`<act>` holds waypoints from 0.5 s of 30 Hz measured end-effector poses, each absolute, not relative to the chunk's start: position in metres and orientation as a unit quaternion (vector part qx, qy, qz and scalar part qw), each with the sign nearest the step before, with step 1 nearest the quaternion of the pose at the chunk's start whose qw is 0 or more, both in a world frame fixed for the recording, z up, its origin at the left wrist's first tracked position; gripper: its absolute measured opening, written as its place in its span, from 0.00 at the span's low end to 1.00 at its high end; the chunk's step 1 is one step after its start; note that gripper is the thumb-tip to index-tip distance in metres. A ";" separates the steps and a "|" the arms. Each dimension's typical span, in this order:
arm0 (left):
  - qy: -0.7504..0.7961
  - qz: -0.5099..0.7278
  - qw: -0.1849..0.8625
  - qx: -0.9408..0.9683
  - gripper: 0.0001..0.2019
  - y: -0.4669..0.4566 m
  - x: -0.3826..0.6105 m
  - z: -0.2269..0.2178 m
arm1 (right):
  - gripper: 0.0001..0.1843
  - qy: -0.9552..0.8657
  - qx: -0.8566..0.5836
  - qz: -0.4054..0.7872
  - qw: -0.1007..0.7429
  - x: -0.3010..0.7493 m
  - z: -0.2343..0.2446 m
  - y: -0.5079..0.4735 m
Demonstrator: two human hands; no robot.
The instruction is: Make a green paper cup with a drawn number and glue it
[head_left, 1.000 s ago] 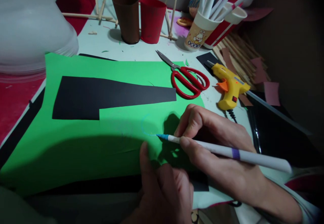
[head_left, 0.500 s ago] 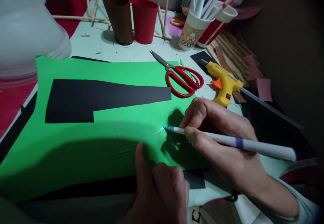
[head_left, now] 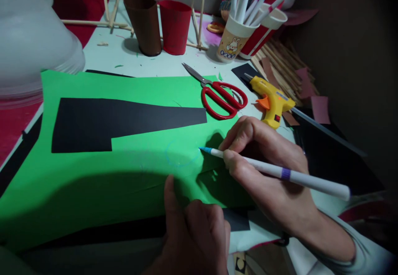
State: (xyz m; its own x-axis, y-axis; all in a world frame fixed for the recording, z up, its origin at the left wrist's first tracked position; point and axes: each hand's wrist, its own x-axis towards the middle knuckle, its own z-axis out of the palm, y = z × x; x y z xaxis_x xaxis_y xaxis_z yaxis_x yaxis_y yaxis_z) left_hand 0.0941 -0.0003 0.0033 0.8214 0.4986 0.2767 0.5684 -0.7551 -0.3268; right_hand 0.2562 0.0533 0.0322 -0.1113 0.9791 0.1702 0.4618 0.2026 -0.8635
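Observation:
My right hand [head_left: 264, 163] pinches a white felt-tip pen [head_left: 267, 167] with a blue tip and a purple band. Its tip touches a green sheet [head_left: 93, 188], at the end of a faint blue curved line [head_left: 178, 164]. Below that line, my left hand [head_left: 195, 229] presses the sheet with its outstretched index finger; the other fingers are curled and hold nothing. A black cut-out piece [head_left: 124, 119] lies on the green sheet above the line. Red-handled scissors [head_left: 217, 92] rest on the sheet's upper right corner, blades half hidden by nothing and pointing up left.
A yellow glue gun [head_left: 272, 99] lies right of the scissors. Behind stand a brown cup [head_left: 144, 26], a red cup [head_left: 175, 28] and a paper cup [head_left: 234, 39] near several pens. Wooden sticks [head_left: 280, 68] lie at the right, a translucent white container [head_left: 34, 39] at the left.
The pen tip has moved up along the curve, lengthening the blue line on its right side. My left index finger stays on the sheet. The whole view has shifted slightly.

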 end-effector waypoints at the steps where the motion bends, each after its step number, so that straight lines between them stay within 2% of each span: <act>1: -0.285 -0.083 0.199 -0.934 0.16 0.000 0.094 0.004 | 0.10 -0.671 -0.538 0.325 0.392 0.256 0.031 0.053; 10: -0.282 -0.072 0.212 -0.933 0.20 0.000 0.093 0.006 | 0.08 -0.677 -0.523 0.334 0.395 0.258 0.026 0.055; 15: -0.274 -0.064 0.210 -0.937 0.17 0.002 0.092 0.008 | 0.07 -0.684 -0.517 0.333 0.392 0.258 0.023 0.055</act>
